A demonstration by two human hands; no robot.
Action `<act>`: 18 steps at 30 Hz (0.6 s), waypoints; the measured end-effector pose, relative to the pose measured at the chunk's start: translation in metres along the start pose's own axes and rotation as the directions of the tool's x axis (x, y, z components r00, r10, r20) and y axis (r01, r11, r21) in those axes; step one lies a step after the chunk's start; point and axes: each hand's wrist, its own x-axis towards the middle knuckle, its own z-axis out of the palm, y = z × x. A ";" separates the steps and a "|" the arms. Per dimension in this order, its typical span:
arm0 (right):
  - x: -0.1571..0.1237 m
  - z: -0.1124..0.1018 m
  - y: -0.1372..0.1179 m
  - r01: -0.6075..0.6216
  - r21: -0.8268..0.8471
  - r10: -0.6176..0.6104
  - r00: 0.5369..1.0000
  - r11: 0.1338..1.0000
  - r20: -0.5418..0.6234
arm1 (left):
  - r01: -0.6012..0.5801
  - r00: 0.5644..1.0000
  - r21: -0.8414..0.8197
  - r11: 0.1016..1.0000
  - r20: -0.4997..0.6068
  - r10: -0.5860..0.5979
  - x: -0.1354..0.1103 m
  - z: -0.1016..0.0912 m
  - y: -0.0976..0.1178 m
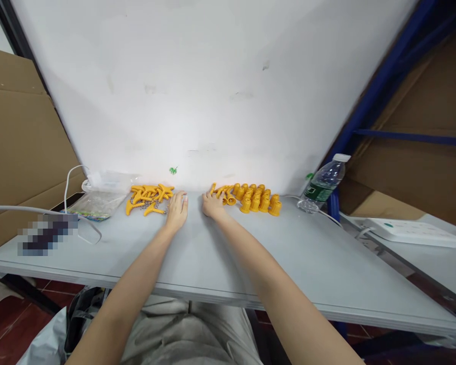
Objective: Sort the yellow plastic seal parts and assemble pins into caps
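Yellow T-shaped plastic handles (pixel 149 189) overlapped beside left hand (pixel 178 210) | right hand (pixel 213 205) lay near yellow bell-shaped cups (pixel 255 204) | couldn't tell whether fingers (pixel 180 196) pinched anything | gentle handling seemed best

yellow T-handles (pixel 136 197); jumbled, left; yellow cups (pixel 255 203); mostly wide-end-down, right

Right hand (pixel 213 205): left of the yellow cups (pixel 255 204); I can't tell whether it grips anything.
Chains (pixel 146 205): farther left of the cups, too small for me to count.
Dark object (pixel 47 236): far left of the cups, pixelated beyond my reading.
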 end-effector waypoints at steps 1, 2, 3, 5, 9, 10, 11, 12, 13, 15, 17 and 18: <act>-0.001 0.001 0.000 -0.006 0.012 0.005 1.000 1.000 0.002 | -0.001 1.000 -0.003 1.000 0.001 0.001 0.000 0.000 0.000; -0.002 0.001 0.001 -0.011 0.022 0.011 1.000 1.000 0.003 | -0.002 1.000 -0.005 1.000 0.001 0.002 0.000 0.000 0.000; -0.003 0.001 0.002 -0.016 0.031 0.016 1.000 0.999 0.000 | -0.002 1.000 -0.007 1.000 0.002 0.002 0.000 0.000 0.000; -0.008 -0.003 0.007 -0.017 0.048 0.018 0.999 0.999 -0.026 | -0.002 1.000 -0.007 1.000 0.005 0.002 -0.001 0.000 0.000; -0.020 -0.018 0.031 -0.057 0.078 0.067 0.988 0.995 -0.136 | 0.010 1.000 -0.014 1.000 0.013 -0.010 -0.002 0.001 0.001; -0.024 -0.021 0.040 -0.094 0.085 0.107 0.980 0.992 -0.168 | 0.014 1.000 -0.016 1.000 0.014 -0.014 -0.002 0.001 0.001; -0.028 -0.024 0.049 -0.136 0.093 0.152 0.966 0.986 -0.208 | 0.019 1.000 -0.016 1.000 0.016 -0.018 -0.003 0.002 0.001; -0.032 -0.025 0.058 -0.179 0.104 0.201 0.945 0.978 -0.258 | 0.023 1.000 -0.016 1.000 0.019 -0.023 -0.003 0.002 0.001; -0.036 -0.026 0.067 -0.218 0.117 0.244 0.922 0.969 -0.301 | 0.028 0.999 -0.015 0.999 0.024 -0.028 -0.003 0.002 0.002; -0.044 -0.024 0.083 -0.281 0.140 0.313 0.885 0.950 -0.346 | 0.039 0.999 -0.014 0.999 0.037 -0.038 -0.004 0.003 0.002; -0.051 -0.022 0.092 -0.329 0.137 0.355 0.887 0.935 -0.296 | 0.048 0.998 -0.016 0.999 0.051 -0.047 -0.004 0.003 0.002; -0.054 -0.022 0.095 -0.341 0.124 0.362 0.896 0.932 -0.255 | 0.052 0.997 -0.017 0.999 0.057 -0.051 -0.005 0.003 0.001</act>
